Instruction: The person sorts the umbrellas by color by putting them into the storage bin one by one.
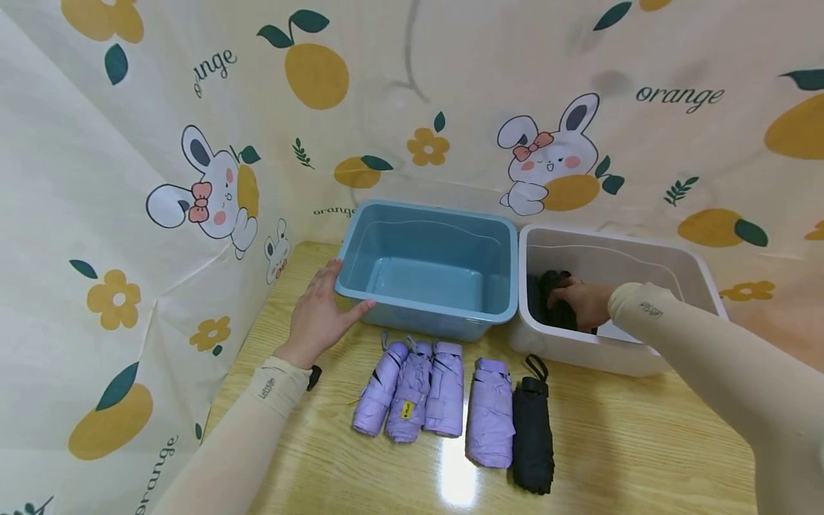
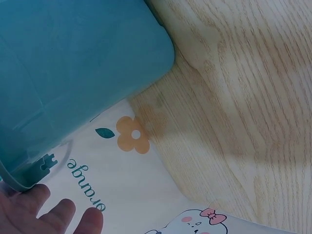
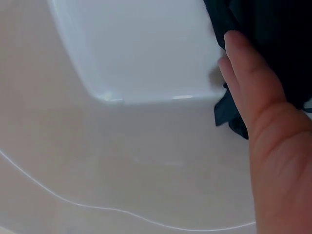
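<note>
My left hand rests its spread fingers on the left end of the blue bin. In the left wrist view its fingertips show at the bin's rim. My right hand reaches down into the white bin and grips a black folded umbrella at its left end. In the right wrist view its fingers lie along the dark fabric. In front of the bins several folded purple umbrellas lie side by side, with another black folded umbrella at their right.
Both bins stand side by side on the wood-grain table, against a cream sheet printed with oranges and rabbits. The sheet also covers the left side. The blue bin's inside floor is bare.
</note>
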`<state>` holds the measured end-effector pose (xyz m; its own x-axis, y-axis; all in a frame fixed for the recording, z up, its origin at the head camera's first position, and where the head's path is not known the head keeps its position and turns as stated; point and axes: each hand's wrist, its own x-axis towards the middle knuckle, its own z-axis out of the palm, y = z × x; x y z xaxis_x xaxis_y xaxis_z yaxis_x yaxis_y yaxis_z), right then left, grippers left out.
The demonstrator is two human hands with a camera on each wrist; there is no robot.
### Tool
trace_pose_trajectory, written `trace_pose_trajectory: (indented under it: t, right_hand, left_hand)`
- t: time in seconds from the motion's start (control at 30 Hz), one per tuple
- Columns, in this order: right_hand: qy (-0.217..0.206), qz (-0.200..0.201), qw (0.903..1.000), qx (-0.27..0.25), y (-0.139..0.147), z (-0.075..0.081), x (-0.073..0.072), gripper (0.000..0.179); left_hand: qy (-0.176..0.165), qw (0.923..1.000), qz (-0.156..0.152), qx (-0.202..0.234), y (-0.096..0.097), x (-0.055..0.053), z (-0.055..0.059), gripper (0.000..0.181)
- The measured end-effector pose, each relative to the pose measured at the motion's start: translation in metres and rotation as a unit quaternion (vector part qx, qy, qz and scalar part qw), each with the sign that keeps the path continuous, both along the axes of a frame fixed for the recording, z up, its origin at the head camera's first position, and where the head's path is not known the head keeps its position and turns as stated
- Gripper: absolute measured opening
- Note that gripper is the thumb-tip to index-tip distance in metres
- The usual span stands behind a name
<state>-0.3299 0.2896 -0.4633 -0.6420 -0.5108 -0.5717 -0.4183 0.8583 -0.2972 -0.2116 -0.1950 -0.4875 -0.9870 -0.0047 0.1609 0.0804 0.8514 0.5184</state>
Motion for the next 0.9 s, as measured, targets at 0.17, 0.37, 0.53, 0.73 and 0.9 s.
trace_pose_trajectory:
  t: [0.17, 0.37, 0.53, 0.73, 0.9]
  right_hand:
    - [-0.001, 0.029, 0.9995, 0.010, -0.003, 0.007, 0.000, 0.072]
    - [-0.032, 0.032, 0.9988, 0.019, -0.007, 0.015, 0.002, 0.075]
    - [-0.053, 0.020, 0.9980, 0.026, -0.007, 0.016, 0.003, 0.077]
    - [-0.097, -0.033, 0.9948, 0.005, -0.006, 0.018, 0.002, 0.078]
    - [-0.135, -0.082, 0.9874, 0.014, -0.009, 0.030, 0.000, 0.083]
  left_hand:
    - [0.001, 1.0000, -0.001, 0.000, -0.001, 0.001, 0.001, 0.103]
    - [0.000, 1.0000, -0.002, -0.001, 0.000, 0.001, 0.002, 0.102]
    - [-0.006, 1.0000, -0.001, 0.000, 0.001, 0.001, 0.003, 0.102]
    - [-0.005, 1.0000, 0.000, -0.001, 0.002, 0.001, 0.003, 0.102]
    - [-0.003, 1.0000, 0.000, -0.003, 0.000, 0.000, 0.001, 0.103]
